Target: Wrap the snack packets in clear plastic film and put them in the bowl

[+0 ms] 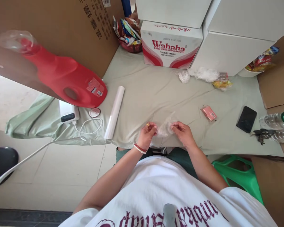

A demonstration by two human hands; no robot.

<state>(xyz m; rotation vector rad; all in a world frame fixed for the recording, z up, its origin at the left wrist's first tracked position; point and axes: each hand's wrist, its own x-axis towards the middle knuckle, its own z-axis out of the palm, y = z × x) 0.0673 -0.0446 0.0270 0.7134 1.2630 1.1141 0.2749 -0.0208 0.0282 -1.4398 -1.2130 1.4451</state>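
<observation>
A crumpled piece of clear plastic film (165,127) stretches between my two hands, just above the near edge of the cloth-covered table. My left hand (146,136), with a bracelet at the wrist, pinches its left side. On the other side, the fingers of my right hand (183,135) are closed on the film as well. A small pink packet in clear wrapping (208,113) lies to the right of my right hand, apart from it. To the left of my left hand rests a white roll (115,112), set at a slant.
A large red bottle (73,78), a white power bank (68,112) and its cable are at left. Behind stands a Wahaha carton (171,45). Crumpled clear plastic (204,74) lies before the white boxes. A black phone (246,119), keys (262,134) and plastic bottles (274,120) are at right.
</observation>
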